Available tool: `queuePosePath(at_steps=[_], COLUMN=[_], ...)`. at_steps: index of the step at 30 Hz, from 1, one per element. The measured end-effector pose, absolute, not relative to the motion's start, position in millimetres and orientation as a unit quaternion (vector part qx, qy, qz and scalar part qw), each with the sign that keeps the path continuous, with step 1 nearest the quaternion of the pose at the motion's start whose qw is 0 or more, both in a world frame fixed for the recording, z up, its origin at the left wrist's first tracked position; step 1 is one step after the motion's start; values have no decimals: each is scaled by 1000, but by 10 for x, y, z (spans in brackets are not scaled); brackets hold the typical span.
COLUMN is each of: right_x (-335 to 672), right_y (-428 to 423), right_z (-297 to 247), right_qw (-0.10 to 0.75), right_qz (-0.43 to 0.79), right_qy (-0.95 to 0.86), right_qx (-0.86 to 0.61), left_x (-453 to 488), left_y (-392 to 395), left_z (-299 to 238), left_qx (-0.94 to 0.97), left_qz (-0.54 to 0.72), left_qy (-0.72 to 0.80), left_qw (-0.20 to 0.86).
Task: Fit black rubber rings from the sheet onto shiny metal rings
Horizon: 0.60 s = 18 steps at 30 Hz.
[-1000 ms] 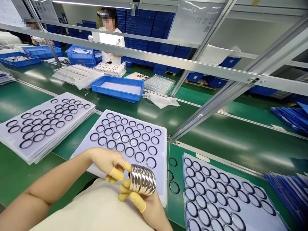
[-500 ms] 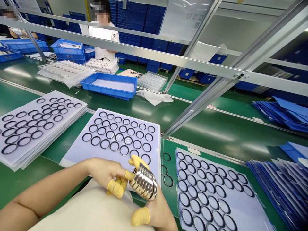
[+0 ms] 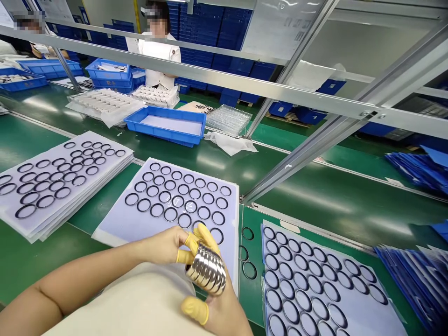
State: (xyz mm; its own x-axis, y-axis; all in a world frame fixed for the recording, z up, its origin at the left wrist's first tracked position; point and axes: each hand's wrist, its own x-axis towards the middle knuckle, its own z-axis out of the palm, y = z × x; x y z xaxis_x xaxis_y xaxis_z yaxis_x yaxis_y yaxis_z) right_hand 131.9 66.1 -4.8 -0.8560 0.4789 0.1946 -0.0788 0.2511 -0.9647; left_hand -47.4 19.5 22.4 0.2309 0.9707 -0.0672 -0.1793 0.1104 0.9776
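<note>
Several shiny rings (image 3: 206, 270), prob. metal, stacked, gripped betw. L hand (image 3: 164, 246) & R hand (image 3: 224, 317) in yellow rubber finger cots (image 3: 194, 310).

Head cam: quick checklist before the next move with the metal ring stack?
1. Stack of metal rings held between left hand and right hand: ok.
2. Yellow finger cots on both hands: ok.
3. Three loose black rings on the green belt, off the sheets: not ok.
4. Middle sheet of black rings fully filled: cannot tell, hands cover its near part.
5. Ring count in the stack: cannot tell.
</note>
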Motion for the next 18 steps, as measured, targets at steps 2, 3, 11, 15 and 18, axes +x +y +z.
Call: queuePosePath(at_steps=[2, 3, 11, 15, 18], right_x=[1322, 1324, 1290, 1241, 1236], right_y=[686, 706, 823, 785, 780], right_z=[-21, -6, -29, -82, -86], right_qw=[232, 230, 138, 150, 178], right_qz=[599, 607, 749, 782, 770], right_qy=[-758, -753, -648, -605, -613], right_qx=[-113, -105, -11, -3, -8], left_x=[-512, -532, -592, -556, -590], left_y=[195, 190, 167, 195, 186], left_z=[285, 314, 387, 349, 370], left_qx=[547, 573, 739, 763, 780], left_qz=[476, 473, 419, 419, 384], left_qy=[431, 445, 476, 458, 459], left_qw=[537, 500, 230, 180, 183])
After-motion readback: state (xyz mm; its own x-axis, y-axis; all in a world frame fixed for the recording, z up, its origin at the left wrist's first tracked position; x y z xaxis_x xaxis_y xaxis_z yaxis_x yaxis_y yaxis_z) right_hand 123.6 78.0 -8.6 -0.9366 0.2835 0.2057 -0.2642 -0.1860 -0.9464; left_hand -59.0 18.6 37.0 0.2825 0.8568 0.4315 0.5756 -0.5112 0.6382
